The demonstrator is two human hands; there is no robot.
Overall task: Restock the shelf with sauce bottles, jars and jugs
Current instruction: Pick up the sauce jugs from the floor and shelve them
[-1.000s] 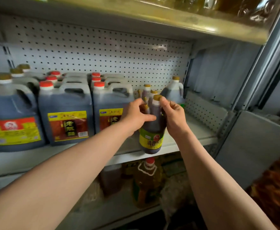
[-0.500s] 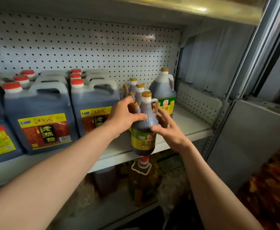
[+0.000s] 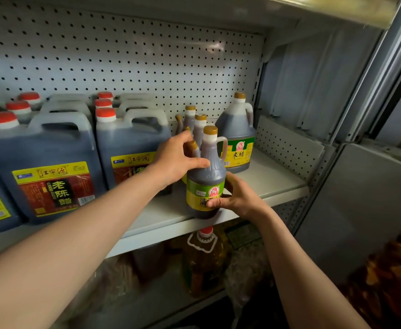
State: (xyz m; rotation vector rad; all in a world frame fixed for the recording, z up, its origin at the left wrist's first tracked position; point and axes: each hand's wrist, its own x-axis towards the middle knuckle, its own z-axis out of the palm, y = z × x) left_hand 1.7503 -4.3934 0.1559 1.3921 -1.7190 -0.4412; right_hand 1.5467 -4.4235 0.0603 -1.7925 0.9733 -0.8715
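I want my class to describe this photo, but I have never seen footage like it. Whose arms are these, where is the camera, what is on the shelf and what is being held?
There is no machine here. The camera sits on a person's head and looks forward and down, so the two bare arms are the wearer's own. Both hands hold one dark sauce bottle with a gold cap at the front edge of a white shelf: the left hand grips its shoulder, the right hand wraps its green and yellow label. Just behind it stand similar small bottles. To the left are big red-capped jugs of dark liquid; to the right, a gold-capped jug. A yellow oil bottle stands on the level below.
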